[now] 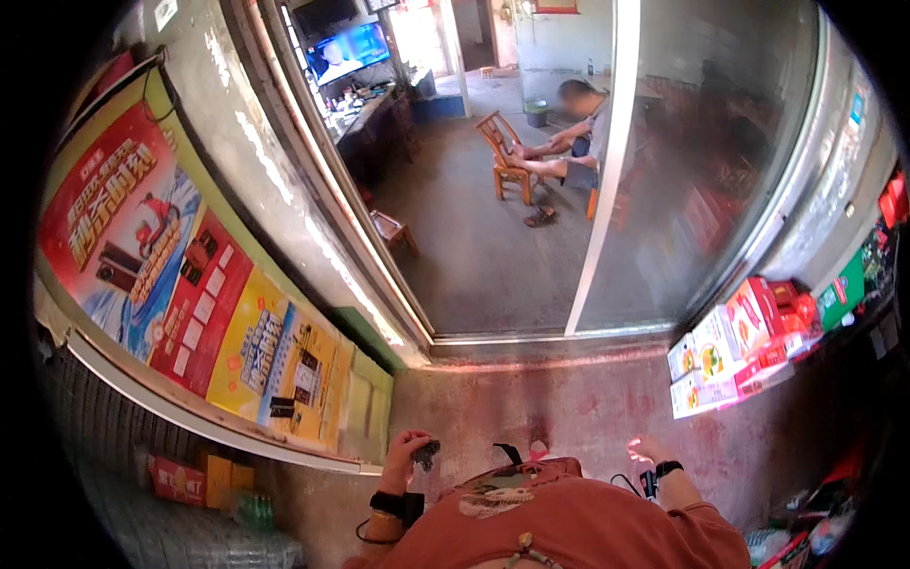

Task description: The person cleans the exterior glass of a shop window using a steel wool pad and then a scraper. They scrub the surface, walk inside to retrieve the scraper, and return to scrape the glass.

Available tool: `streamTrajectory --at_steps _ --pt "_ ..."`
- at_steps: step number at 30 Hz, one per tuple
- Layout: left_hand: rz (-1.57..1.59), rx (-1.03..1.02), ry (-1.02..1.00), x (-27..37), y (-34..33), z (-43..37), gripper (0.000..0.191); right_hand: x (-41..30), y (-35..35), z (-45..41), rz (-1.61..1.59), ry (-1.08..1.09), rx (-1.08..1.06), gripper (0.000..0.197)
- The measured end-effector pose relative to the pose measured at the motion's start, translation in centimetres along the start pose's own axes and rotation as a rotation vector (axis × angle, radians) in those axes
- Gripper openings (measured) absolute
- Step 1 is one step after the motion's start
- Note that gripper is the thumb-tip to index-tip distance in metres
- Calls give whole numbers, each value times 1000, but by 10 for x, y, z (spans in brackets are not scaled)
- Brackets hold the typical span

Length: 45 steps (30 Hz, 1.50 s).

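Note:
My left hand (404,455) is at waist height, left of my red shirt (547,523). Pinched in its fingers is a dark, crinkled clump (426,454), perhaps a wire scourer. On the other side, my right hand (647,449) hangs out from my body, its fingers loosely bent and apart, with nothing seen in them. Black bands circle both wrists. Before me stands a sliding glass door (604,171) in a metal frame, its left part giving a view into a room.
Inside, a seated person (590,135) leans toward a small wooden chair (506,156). The door's sill (554,338) crosses the floor ahead. Stacked cartons (725,355) stand at the right. A poster-covered freezer or cabinet (213,299) lines the left, with bottles (256,511) below.

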<state>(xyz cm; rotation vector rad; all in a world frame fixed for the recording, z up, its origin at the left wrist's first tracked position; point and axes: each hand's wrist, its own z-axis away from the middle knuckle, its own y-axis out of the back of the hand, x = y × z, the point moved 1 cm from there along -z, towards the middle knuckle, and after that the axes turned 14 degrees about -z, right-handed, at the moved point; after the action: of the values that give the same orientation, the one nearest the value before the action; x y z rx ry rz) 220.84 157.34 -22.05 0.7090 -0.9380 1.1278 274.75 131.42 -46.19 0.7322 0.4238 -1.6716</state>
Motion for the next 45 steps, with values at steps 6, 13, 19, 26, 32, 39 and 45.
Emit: streamTrajectory --at_steps 6,13,19,26,32,39,45 --pt "-97 74 -76 61 -29 -73 16 -263 -15 -76 497 569 31 32" --pt "-105 61 -98 85 -2 -174 16 -565 -107 -27 194 1088 -172 35" --pt "-93 36 -177 164 24 -305 19 -756 -125 28 206 1507 -104 38" --pt "-240 -43 -215 214 42 -421 22 -828 -140 10 376 1438 0 41" --pt "-318 -107 -225 303 22 -465 23 -895 -131 12 82 1741 -74 46" --pt "-159 -124 -218 342 2 -543 20 -994 -132 -5 258 2149 60 73" --pt "-39 36 -178 342 9 -616 17 -1097 -121 -70 319 2328 -80 66"
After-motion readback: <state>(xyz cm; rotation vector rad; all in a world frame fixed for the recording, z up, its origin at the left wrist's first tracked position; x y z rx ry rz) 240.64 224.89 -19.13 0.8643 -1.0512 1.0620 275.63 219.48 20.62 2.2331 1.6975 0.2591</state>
